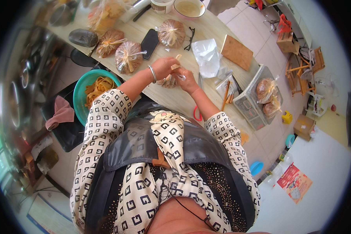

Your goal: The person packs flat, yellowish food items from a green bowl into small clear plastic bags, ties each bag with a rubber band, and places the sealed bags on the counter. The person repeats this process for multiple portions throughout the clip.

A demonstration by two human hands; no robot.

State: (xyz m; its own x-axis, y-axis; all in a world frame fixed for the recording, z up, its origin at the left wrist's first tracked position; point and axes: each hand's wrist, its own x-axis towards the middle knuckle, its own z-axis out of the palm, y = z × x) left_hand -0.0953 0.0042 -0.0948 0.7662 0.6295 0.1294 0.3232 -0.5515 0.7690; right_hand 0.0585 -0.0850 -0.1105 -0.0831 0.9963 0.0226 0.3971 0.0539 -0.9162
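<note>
In front of me on the table, a clear plastic bag of brown contents (168,82) sits partly hidden under my hands. My right hand (186,79) grips its gathered neck, and a bit of the film shows by the fingers. Close against it, my left hand (164,66), with a bangle at the wrist, pinches a pale tan strip (178,56) at the bag's neck. Similar bags tied with pale strips stand nearby: one bag (171,33) beyond my hands, another bag (128,57) to the left, and a third bag (108,43) behind that.
A teal basin (77,101) of tan strips is at left. A phone (150,44), eyeglasses (189,38), white plastic bags (206,57) and a wooden board (237,52) lie on the table (175,98). At right, a scale (245,102) bears two filled bags. A bowl of liquid (189,8) stands at the back.
</note>
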